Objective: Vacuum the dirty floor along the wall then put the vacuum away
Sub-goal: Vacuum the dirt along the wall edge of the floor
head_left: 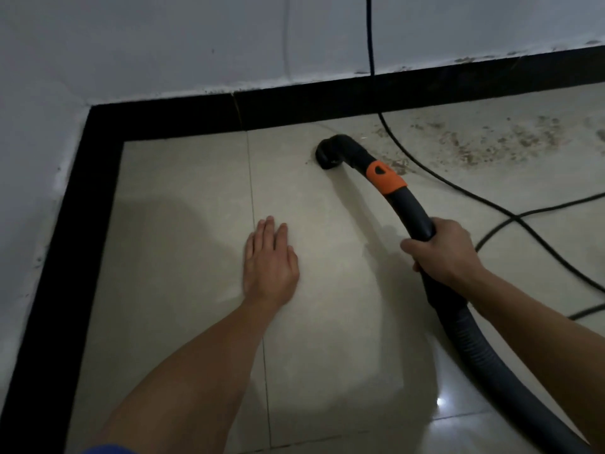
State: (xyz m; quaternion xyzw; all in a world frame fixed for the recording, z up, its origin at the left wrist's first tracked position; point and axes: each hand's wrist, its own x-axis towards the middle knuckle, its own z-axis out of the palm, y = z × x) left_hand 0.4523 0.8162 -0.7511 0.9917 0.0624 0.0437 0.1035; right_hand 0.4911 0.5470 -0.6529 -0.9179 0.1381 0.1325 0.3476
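A black vacuum hose handle [411, 208] with an orange band curves down to a round nozzle [329, 155], which sits on the pale tiled floor close to the black skirting. My right hand [442, 249] grips the curved handle where it meets the ribbed hose [491, 355]. My left hand [270, 260] rests flat on the floor, fingers straight, well left of the nozzle. Brown dirt [484, 142] is spread over the tiles to the right of the nozzle, along the wall.
A black power cable [425, 168] hangs down the white wall [196, 44] and loops across the floor at the right, crossing itself. The black skirting [294, 108] turns a corner at the left. The tiles near my left hand look clean.
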